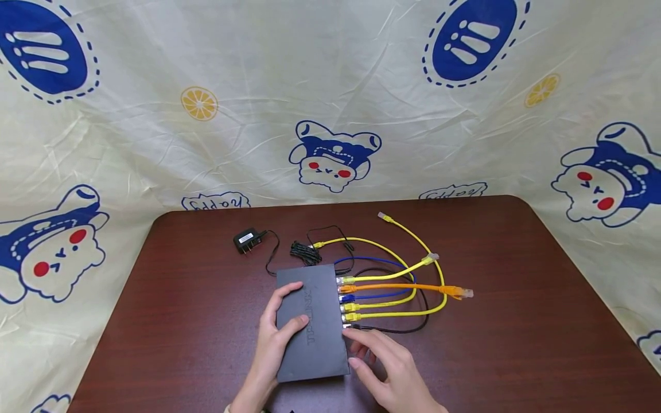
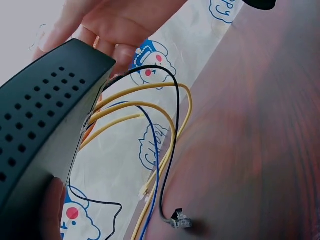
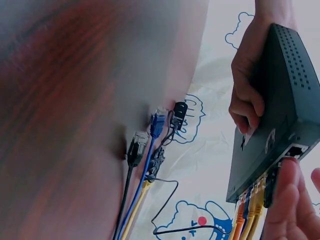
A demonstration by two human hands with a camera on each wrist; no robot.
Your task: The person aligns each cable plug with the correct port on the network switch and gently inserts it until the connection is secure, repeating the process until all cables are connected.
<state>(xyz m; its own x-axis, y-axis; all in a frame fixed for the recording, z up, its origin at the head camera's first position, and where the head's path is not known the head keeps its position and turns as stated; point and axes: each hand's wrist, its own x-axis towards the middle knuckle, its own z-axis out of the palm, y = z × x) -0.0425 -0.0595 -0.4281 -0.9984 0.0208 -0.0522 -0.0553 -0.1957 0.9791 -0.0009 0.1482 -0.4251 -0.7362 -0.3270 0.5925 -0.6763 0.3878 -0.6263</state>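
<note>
A dark TP-LINK network switch (image 1: pixel 321 287) is held tilted above the table by my left hand (image 1: pixel 273 335), thumb on its broad face and fingers underneath. Along its right edge are plugged two yellow cables near the black one (image 1: pixel 408 331), then a blue cable (image 1: pixel 379 296), an orange cable (image 1: pixel 403 285) and another yellow cable (image 1: pixel 387 276). My right hand (image 1: pixel 389 367) is beside the near end of that edge, its index fingertip at the black plug. In the right wrist view its fingers (image 3: pixel 290 180) touch the port side by an uncovered port (image 3: pixel 296 151).
A black power adapter (image 1: pixel 248 240) lies at the back left, its bundled cord (image 1: pixel 306 253) behind the switch. Loose cable ends, such as the yellow plug (image 1: pixel 382 216) and orange plug (image 1: pixel 459 292), spread to the right. A printed cloth (image 1: pixel 248 155) hangs behind the table (image 1: pixel 506 321).
</note>
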